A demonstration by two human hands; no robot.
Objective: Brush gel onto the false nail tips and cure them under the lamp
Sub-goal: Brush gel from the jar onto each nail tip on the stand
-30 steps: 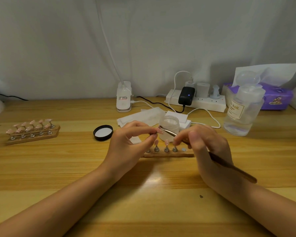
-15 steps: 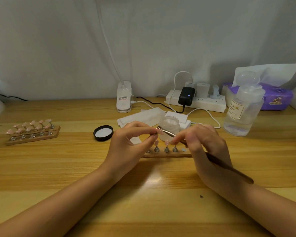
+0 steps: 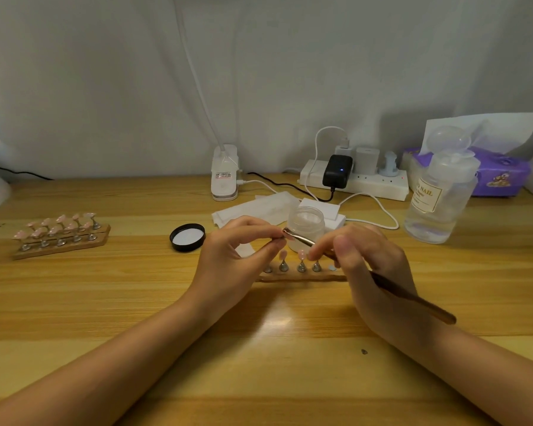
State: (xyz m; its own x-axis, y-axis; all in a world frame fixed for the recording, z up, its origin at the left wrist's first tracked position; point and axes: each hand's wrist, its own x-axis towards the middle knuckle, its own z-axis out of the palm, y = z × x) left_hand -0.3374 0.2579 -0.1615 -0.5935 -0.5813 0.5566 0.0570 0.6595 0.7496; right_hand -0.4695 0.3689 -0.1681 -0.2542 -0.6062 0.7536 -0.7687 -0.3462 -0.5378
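The left hand (image 3: pixel 234 256) pinched one nail tip (image 3: pixel 286 236); the right hand (image 3: pixel 370 265) gripped one brush (image 3: pixel 413 298), bristles touching it, above one stand (image 3: pixel 302 273) beside one open jar (image 3: pixel 306 224)

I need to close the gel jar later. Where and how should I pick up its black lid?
Probably pinch the black lid across its low outer rim, coming straight down from above. It lies flat on the table with its white liner facing up, apart from other things, so opposite sides are free.
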